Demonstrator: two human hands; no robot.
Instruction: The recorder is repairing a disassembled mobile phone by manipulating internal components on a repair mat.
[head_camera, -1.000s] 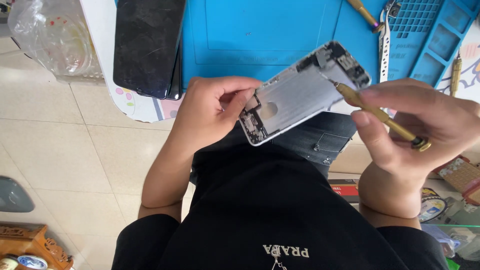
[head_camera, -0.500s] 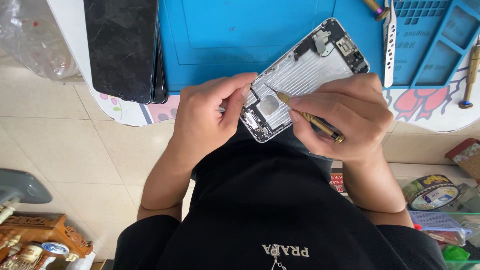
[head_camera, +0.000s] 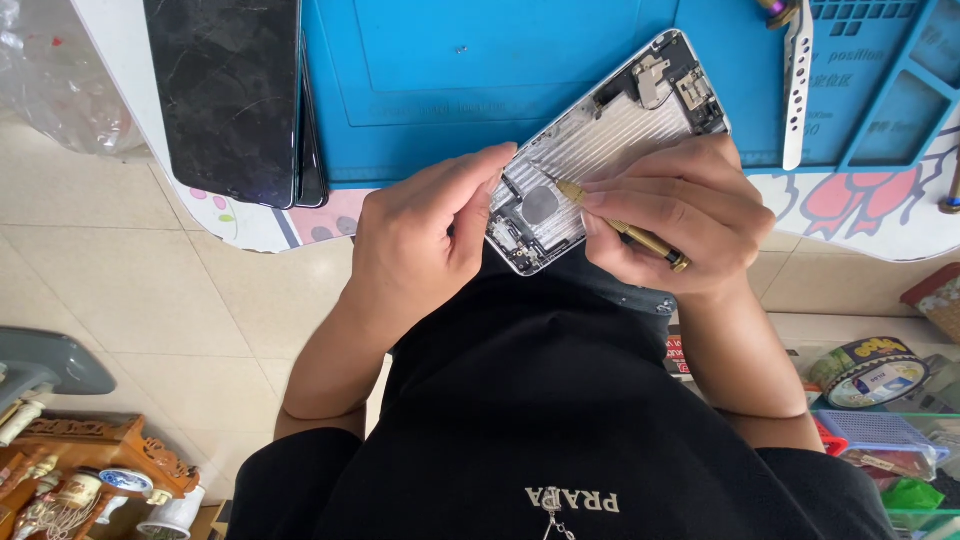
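Opened silver phone housing (head_camera: 600, 150) held tilted over the near edge of the desk (head_camera: 860, 215), upper end at one o'clock above the blue repair mat (head_camera: 450, 90), lower end at seven o'clock hanging past the edge toward the lap

Likely trouble first: could slip with the thin gold-handled tool (head_camera: 620, 226), tip set close to the round part in the lower half of the housing and to small components at the bottom corner, so a skid sideways might scratch or tear something there. Could also drop the housing, since only one hand steadies it and much of it overhangs the tiled floor (head_camera: 150, 300). Might lose any loosened small part off the edge, with no tray beneath

Left hand (head_camera: 420, 240) clenched on the housing's lower left edge, thumb and forefinger pinching at ten o'clock from the tool tip, wrist bent inward, forearm running down toward seven o'clock. Right hand (head_camera: 680, 215) grasping the tool like a pen, fingers curled over the housing's right side, handle pointing to four o'clock, tip to ten o'clock

Cracked black phone (head_camera: 235, 95) lying flat at eleven o'clock, well apart. Metal tweezers (head_camera: 797, 85) on the mat at one o'clock. Tape roll (head_camera: 868, 372) low at four o'clock
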